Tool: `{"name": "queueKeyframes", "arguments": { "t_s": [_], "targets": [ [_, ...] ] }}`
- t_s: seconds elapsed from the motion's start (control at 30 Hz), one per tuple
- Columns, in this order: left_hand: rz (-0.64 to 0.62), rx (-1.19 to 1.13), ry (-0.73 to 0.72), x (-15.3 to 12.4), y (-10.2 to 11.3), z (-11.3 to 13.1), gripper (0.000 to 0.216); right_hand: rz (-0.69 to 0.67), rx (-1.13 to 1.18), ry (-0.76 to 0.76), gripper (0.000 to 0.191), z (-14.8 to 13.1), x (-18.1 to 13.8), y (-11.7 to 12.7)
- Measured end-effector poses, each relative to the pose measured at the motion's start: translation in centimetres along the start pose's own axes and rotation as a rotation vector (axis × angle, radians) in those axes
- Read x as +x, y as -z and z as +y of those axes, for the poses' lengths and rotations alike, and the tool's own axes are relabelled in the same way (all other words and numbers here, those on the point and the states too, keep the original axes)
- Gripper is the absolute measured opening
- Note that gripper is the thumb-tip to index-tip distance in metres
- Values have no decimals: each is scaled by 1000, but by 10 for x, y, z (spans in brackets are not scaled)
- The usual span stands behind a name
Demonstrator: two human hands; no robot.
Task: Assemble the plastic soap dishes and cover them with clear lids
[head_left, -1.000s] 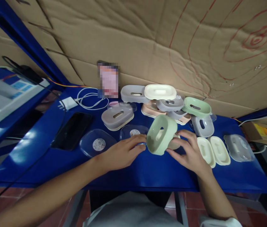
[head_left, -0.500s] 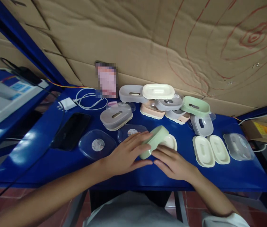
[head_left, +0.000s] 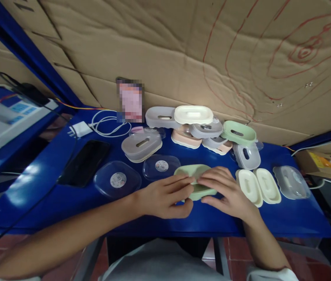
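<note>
A pale green oval soap-dish shell (head_left: 193,171) lies flat on the blue table (head_left: 165,218), close in front of me. My left hand (head_left: 165,195) grips its left end, fingers over the top and thumb at the near edge. My right hand (head_left: 226,191) presses on its right half, fingers laid over the top and thumb under the near rim. A cream part that lay there is hidden beneath the green shell.
Two clear lids with round stickers (head_left: 117,181) (head_left: 161,167) lie left of the hands. A black phone (head_left: 83,162) and a white charger with cable (head_left: 106,124) sit further left. Several grey, cream, pink and green dish parts (head_left: 194,125) crowd the back; two cream trays (head_left: 257,186) lie right.
The green shell was held upright off the table, then tipped over the cream part, and now lies flat on the table under both hands.
</note>
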State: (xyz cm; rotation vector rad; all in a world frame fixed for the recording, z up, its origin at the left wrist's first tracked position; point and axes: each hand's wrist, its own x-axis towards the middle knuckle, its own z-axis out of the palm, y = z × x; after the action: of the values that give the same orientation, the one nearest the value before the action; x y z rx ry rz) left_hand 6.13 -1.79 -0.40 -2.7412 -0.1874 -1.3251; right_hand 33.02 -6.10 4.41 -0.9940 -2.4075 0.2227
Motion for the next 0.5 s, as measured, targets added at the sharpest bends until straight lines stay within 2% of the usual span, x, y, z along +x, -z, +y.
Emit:
{"name": "queueKeyframes", "arguments": {
  "t_s": [0.1, 0.23, 0.3, 0.4, 0.5],
  "targets": [
    [-75, 82, 38, -3, -1, 3, 16, -71, 35, 22, 26, -1, 1, -2],
    [-227, 172, 94, -6, -2, 3, 33, -91, -166, -29, 22, 6, -6, -4],
    [-298, 180, 117, -8, -4, 3, 36, -160, -197, -67, 21, 11, -9, -6],
    [-389, 181, 118, -9, -7, 2, 37, -303, -115, -132, 26, 14, -10, -11],
    [-426, 172, 120, -9, -9, 3, 33, -357, -96, -146, 37, 11, -8, -18]
  ]
}}
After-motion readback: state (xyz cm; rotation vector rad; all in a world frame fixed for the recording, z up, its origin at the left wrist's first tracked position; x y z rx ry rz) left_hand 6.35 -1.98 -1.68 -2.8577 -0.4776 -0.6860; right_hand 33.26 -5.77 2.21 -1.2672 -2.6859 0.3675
